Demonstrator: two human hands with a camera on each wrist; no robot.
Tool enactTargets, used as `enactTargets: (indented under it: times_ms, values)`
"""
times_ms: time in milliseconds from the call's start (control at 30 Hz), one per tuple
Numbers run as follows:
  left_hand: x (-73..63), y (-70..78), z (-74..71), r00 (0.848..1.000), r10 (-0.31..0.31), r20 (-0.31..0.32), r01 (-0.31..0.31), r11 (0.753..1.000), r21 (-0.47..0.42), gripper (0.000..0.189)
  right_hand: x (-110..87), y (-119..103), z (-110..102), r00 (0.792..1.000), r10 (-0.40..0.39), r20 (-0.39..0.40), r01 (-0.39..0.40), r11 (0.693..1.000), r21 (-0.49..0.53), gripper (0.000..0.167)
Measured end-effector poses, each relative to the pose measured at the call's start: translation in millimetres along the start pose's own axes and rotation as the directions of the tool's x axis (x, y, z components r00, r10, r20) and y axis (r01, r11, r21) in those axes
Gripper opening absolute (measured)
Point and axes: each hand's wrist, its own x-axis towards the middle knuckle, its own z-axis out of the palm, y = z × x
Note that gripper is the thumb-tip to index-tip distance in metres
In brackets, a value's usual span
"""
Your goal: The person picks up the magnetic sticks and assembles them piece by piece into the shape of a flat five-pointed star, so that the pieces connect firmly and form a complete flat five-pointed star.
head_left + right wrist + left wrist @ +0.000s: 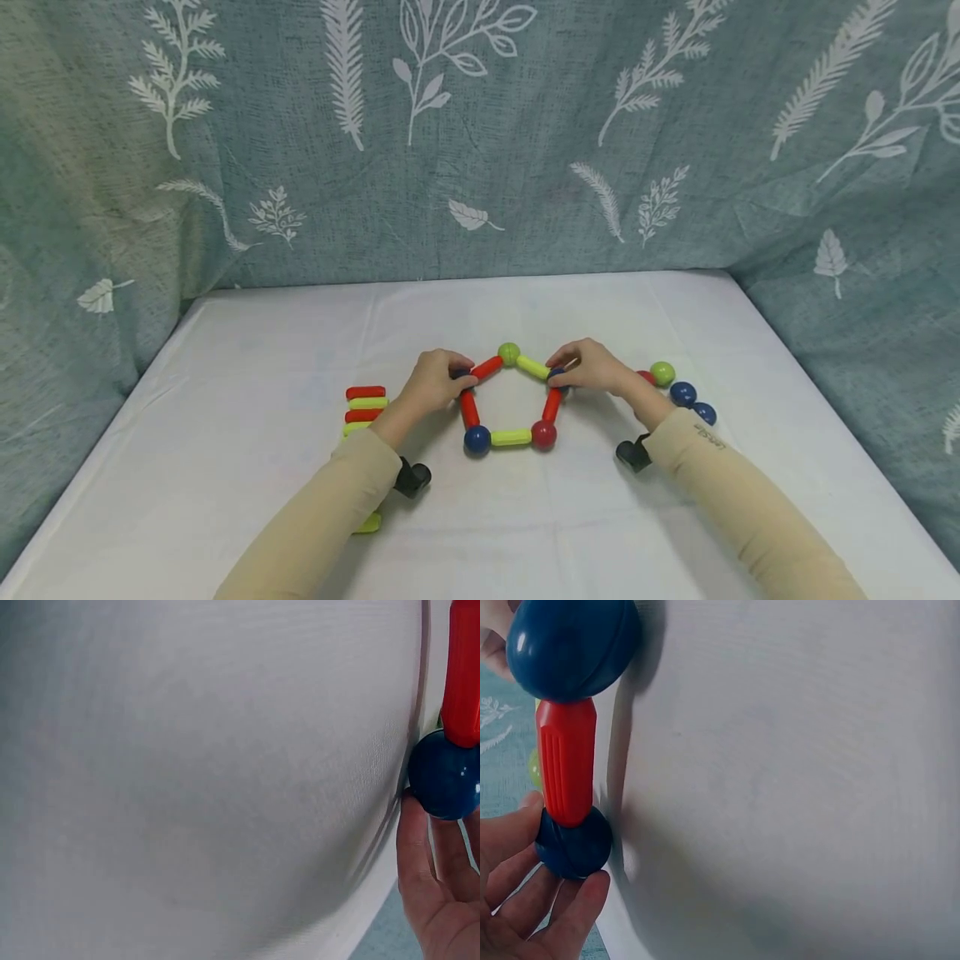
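A five-sided ring of colored rods and balls lies on the white table. My left hand [433, 379] pinches the blue ball [574, 844] at its left corner, thumb and fingers on opposite sides. At the right corner, another blue ball [446, 776] is held by the fingertips of my right hand [598, 367]. A green ball [508, 354] forms the far corner, between a red rod [487, 368] and a yellow-green rod [533, 367]. Nearer me are a blue ball [477, 440] and a red ball [543, 434], joined by a yellow-green rod [512, 437]. Red rods [469, 409] form both sides.
Loose red and yellow-green rods [366, 392] lie in a column left of the ring, partly hidden by my left arm. Beyond my right wrist sit a green ball [662, 373], a red ball and two blue balls [682, 394]. A leaf-patterned cloth [465, 183] hangs behind the table.
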Motion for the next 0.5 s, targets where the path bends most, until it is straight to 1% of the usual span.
enactTargets:
  times_ms: [300,500]
  values:
    - [-0.6,2.3,-0.6,1.000,-0.018,-0.025,0.018,1.000,0.019,0.029,-1.4,0.2,-0.3,1.000,-0.015,-0.003,0.015,1.000,-0.006,0.028]
    - [2.6,5.0,0.4,0.999,-0.044,-0.025,0.044,0.999,-0.002,0.028,-3.0,-1.5,0.7,1.000,-0.006,-0.010,0.005,1.000,-0.025,0.028]
